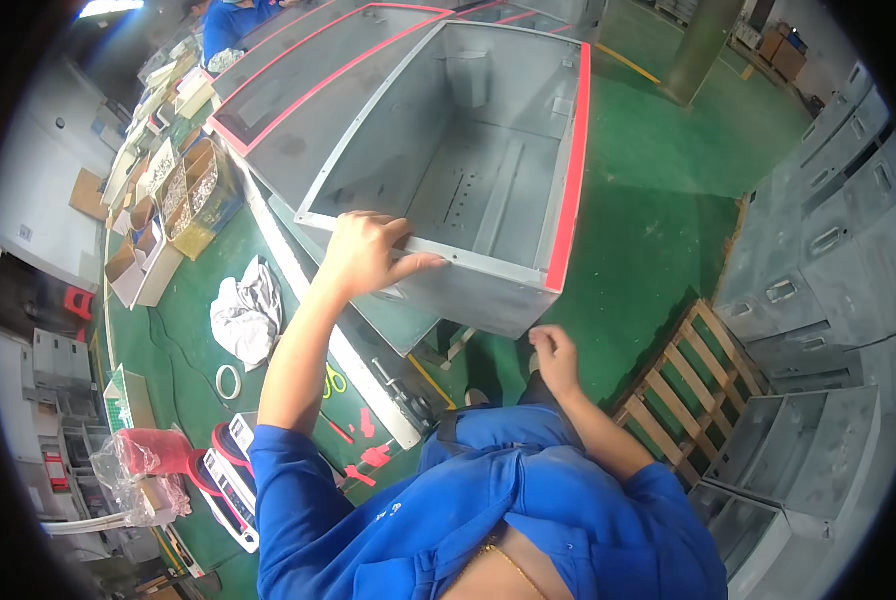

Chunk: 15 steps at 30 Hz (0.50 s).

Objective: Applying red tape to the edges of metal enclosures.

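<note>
Open grey metal box (468,185) in front of the person, beside green bench (203,320); bracket and slots inside. Divided carton (196,238) holds small pale parts, too tiny to identify. Left hand (364,254) grips box's near rim. Right hand (556,358) half-curled near its corner; contact unclear. Co-worker (236,28) cut off at top.

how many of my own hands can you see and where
2. Your left hand is on the near rim of the gray metal box; your right hand is near that box's lower right corner.
</note>
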Motion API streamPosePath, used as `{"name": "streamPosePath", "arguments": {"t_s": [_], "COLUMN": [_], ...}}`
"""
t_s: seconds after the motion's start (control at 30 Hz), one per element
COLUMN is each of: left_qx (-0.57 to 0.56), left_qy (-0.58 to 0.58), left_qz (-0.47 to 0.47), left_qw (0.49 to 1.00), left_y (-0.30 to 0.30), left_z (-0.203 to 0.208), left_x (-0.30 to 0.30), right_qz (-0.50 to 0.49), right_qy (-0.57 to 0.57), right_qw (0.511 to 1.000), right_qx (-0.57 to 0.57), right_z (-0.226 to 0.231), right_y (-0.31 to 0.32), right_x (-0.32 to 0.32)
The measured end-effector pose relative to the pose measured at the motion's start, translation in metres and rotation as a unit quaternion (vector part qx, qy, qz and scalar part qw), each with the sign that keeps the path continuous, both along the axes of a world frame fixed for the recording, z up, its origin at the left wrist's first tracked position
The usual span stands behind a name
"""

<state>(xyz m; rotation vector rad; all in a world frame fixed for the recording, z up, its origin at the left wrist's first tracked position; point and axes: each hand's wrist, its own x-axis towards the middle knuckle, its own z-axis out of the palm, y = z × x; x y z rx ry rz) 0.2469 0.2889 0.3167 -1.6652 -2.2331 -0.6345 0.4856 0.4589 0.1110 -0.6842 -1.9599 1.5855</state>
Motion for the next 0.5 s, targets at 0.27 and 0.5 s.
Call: {"name": "streamPosePath", "arguments": {"t_s": [0.27,0.5], "left_qx": [0.003,0.068], "left_qy": [0.005,-0.001], "left_qz": [0.014,-0.015], "left_qw": [1.000,0.998], "left_y": [-0.002,-0.005], "left_z": [-0.001,-0.006], "left_x": [0.000,-0.002], "right_qz": [-0.061,-0.026], "right_qy": [0.052,0.111], "right_qw": [0.995,0.993], "right_qx": [0.067,0.018], "right_z": [0.066,0.090], "right_y": [0.053,0.056], "right_x": [-0.007,-0.027]}}
